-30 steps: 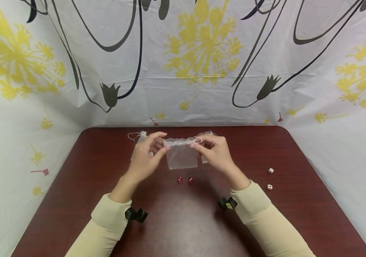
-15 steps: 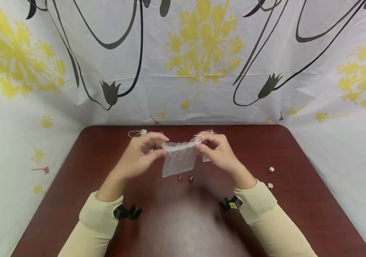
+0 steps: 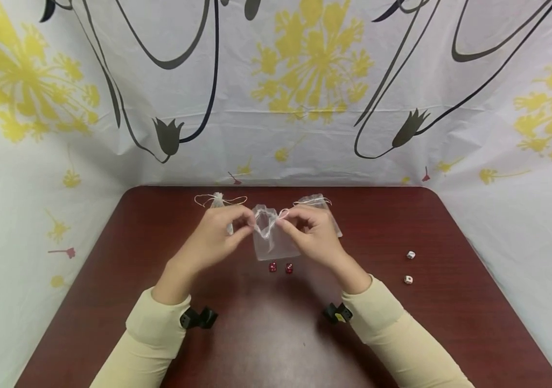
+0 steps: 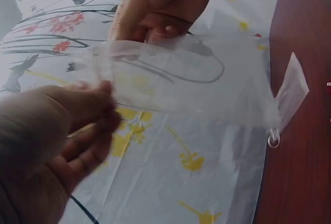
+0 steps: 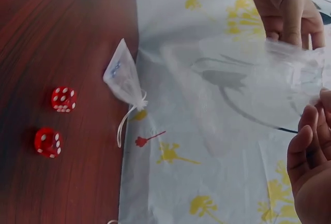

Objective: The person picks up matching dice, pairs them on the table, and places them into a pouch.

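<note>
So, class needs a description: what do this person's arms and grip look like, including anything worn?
The left sleeve and right sleeve are long, plain and cream-coloured. A small black device is worn at each wrist: the left device and the right device, which shows a yellow patch. The left grip and right grip are bare.

A sheer white drawstring pouch (image 3: 276, 248) hangs above the tabletop (image 3: 266, 334), its rim pinched between the thumb and fingers of a person's left hand (image 3: 215, 234) and right hand (image 3: 318, 233). Its gathered mouth gapes in a rounded opening; its translucent body falls nearly flat.
</note>
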Demonstrator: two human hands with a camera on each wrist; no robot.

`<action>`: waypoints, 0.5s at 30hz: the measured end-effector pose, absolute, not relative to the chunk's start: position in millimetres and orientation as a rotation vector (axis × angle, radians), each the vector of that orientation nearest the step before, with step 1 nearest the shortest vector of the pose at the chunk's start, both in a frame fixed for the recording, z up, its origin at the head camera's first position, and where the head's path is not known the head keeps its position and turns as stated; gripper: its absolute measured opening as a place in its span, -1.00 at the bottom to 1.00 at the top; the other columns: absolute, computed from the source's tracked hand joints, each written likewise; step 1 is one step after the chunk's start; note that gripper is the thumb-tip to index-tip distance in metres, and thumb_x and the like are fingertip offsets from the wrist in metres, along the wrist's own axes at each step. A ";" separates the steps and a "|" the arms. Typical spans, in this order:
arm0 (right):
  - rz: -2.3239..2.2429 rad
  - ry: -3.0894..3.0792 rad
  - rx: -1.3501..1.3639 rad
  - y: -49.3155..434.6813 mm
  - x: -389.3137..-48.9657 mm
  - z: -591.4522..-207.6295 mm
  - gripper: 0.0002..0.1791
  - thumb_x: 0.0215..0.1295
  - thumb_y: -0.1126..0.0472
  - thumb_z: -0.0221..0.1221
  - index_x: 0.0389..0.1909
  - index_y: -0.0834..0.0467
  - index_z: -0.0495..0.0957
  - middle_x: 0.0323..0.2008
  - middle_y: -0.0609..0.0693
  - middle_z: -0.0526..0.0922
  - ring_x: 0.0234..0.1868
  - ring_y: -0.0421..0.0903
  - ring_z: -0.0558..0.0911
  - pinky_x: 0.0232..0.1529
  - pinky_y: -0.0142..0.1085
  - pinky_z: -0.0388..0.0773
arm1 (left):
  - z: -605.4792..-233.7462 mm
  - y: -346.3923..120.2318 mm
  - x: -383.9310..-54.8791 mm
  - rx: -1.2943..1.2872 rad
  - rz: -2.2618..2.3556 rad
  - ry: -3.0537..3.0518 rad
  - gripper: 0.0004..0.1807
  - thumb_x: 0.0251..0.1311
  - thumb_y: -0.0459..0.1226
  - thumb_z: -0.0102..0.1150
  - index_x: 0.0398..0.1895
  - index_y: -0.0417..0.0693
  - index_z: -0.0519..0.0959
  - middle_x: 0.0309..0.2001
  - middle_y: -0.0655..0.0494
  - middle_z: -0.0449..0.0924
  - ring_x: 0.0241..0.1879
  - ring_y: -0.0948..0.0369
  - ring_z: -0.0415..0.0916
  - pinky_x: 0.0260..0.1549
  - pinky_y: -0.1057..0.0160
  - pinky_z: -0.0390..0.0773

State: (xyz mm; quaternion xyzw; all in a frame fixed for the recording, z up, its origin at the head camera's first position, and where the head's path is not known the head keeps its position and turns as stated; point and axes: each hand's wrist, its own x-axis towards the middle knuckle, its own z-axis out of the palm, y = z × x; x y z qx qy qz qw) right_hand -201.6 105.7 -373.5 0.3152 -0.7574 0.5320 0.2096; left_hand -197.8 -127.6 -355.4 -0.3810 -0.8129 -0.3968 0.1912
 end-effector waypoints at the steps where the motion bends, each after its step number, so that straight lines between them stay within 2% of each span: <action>1: 1.435 -2.105 0.888 105.6 -202.2 -374.1 -0.88 0.08 0.60 0.36 -0.45 0.36 0.66 -0.48 0.15 0.67 -0.55 -0.23 0.43 -0.58 -0.47 0.34 | -354.5 -128.7 -198.0 -1.077 -1.095 -2.316 -0.83 0.11 -0.48 0.44 -0.35 -0.11 0.63 -0.38 0.14 0.67 -0.40 0.28 0.55 -0.39 0.29 0.60; 5: 1.340 -2.106 0.911 107.9 -205.7 -381.3 -0.87 0.08 0.53 0.41 -0.43 0.29 0.69 -0.47 0.07 0.68 -0.52 -0.21 0.48 -0.58 -0.40 0.42 | -352.0 -134.4 -199.1 -1.066 -0.989 -2.410 -0.86 0.12 -0.48 0.43 -0.35 -0.12 0.67 -0.36 0.13 0.70 -0.39 0.25 0.55 -0.38 0.25 0.60; 8: 1.347 -2.121 0.917 110.1 -210.0 -390.3 -0.89 0.12 0.46 0.43 -0.38 0.24 0.71 -0.42 0.02 0.71 -0.50 -0.21 0.52 -0.55 -0.41 0.48 | -351.8 -138.7 -200.8 -1.057 -0.913 -2.441 -0.88 0.17 -0.50 0.37 -0.28 -0.16 0.70 -0.29 0.09 0.73 -0.32 0.21 0.62 -0.29 0.20 0.64; 15: 1.367 -2.167 0.900 113.4 -215.3 -408.3 -0.85 0.16 0.39 0.43 -0.27 0.27 0.67 -0.45 0.00 0.67 -0.54 -0.21 0.57 -0.53 -0.41 0.56 | -352.0 -148.1 -204.7 -1.014 -0.809 -2.493 -0.89 0.24 -0.50 0.30 -0.22 -0.19 0.70 -0.24 0.03 0.74 -0.21 0.13 0.68 -0.14 0.11 0.66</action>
